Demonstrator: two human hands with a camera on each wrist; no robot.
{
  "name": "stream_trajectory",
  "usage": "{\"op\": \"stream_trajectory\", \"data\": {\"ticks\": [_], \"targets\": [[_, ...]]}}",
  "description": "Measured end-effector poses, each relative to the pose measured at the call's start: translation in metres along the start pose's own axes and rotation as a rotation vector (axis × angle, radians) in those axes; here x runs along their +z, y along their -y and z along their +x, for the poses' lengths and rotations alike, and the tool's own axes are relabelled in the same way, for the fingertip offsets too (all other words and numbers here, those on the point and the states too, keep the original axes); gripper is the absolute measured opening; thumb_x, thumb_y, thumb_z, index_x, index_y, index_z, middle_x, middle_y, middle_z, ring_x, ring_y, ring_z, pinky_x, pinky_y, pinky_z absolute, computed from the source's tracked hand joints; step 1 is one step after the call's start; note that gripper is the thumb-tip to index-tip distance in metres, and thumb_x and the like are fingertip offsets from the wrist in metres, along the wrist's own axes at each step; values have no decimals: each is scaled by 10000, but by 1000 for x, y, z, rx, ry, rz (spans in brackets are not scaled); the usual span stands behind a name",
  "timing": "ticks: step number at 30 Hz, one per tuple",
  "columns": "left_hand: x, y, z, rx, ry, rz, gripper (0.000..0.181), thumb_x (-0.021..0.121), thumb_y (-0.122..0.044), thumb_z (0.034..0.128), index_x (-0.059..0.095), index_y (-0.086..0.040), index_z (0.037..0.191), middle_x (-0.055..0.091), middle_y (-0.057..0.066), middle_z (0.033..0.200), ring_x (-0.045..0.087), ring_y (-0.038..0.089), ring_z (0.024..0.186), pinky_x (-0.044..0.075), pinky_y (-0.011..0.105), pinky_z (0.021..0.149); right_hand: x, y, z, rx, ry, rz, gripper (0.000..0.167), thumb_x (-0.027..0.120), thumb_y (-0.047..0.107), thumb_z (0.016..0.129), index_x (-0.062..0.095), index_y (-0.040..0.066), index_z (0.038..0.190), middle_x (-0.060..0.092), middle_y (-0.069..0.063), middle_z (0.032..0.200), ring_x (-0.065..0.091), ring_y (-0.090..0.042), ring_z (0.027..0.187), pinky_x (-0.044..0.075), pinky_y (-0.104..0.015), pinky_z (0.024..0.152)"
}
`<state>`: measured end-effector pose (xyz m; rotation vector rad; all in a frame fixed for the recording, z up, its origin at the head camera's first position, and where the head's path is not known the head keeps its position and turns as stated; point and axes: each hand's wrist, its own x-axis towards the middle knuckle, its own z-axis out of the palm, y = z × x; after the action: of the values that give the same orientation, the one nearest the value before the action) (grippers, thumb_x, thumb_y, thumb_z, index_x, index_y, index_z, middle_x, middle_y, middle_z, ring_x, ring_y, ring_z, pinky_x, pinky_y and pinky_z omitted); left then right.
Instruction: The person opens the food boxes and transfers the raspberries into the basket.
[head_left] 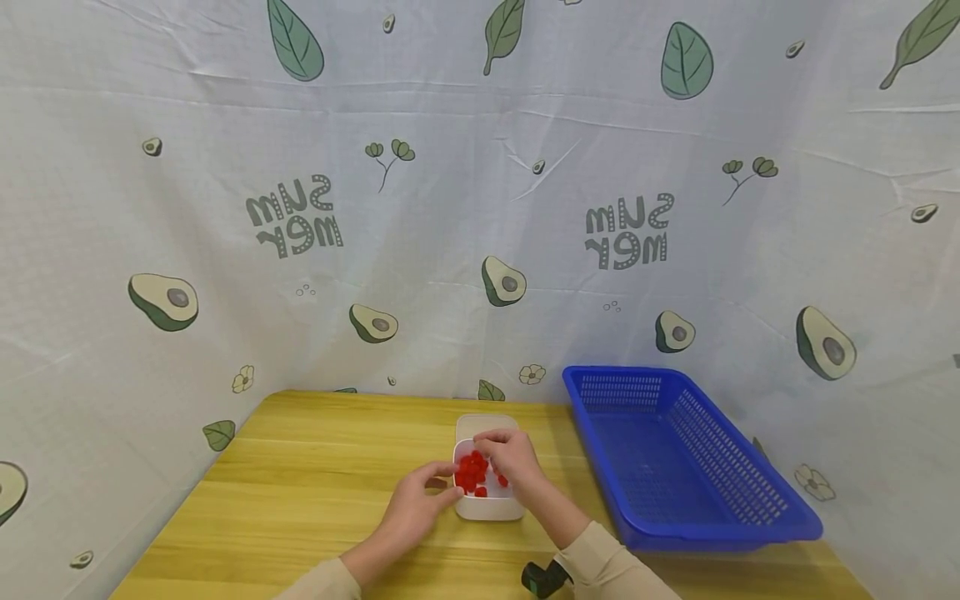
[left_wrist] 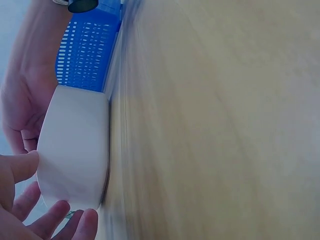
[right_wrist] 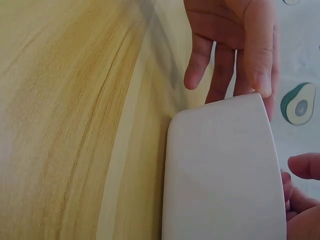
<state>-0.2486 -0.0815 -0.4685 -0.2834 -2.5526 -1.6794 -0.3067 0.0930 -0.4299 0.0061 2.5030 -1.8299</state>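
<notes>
Head view: rounded white plastic box stood on yellow wood-grain table, holding small red pieces. Left hand touched its nine-o'clock side, fingers loosely spread; right hand bent in from two o'clock — could not tell whether it pinched a piece.

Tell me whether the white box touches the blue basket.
Apart: the head view shows bare wooden tabletop between the white box and the blue basket.
</notes>
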Motion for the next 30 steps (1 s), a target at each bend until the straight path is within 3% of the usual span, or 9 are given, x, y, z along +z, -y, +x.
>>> {"op": "stream_trajectory", "data": {"ticks": [6,14,23,30], "targets": [[-1,0,1,7,-1,18,361,744,-203,915,673,-72,1244,684,90,1235,630,277,1088,553,448,906,2,0,2,38,37,-98,241,732,205,894,760,69,1091,724,-74,981,576,-259,818,441,-276,624],[-1,0,2,7,-1,16,350,745,-207,915,679,-89,1238,687,77,1233,631,273,1084,557,439,900,6,-1,7,85,92,-102,233,745,198,883,775,53,1063,716,-69,891,404,-168,581,347,-235,508],[0,0,3,8,-19,27,332,750,-250,911,698,-129,1215,699,39,1211,634,242,1063,553,402,871,11,-8,11,91,102,-111,176,755,169,862,795,66,999,723,-59,945,554,-212,789,436,-242,574],[0,-1,2,-3,-27,41,314,737,-241,920,704,-130,1212,702,46,1197,632,232,1044,549,393,851,12,-10,10,81,100,-135,138,760,160,849,800,84,957,745,-34,898,625,-187,774,495,-267,596]]}}
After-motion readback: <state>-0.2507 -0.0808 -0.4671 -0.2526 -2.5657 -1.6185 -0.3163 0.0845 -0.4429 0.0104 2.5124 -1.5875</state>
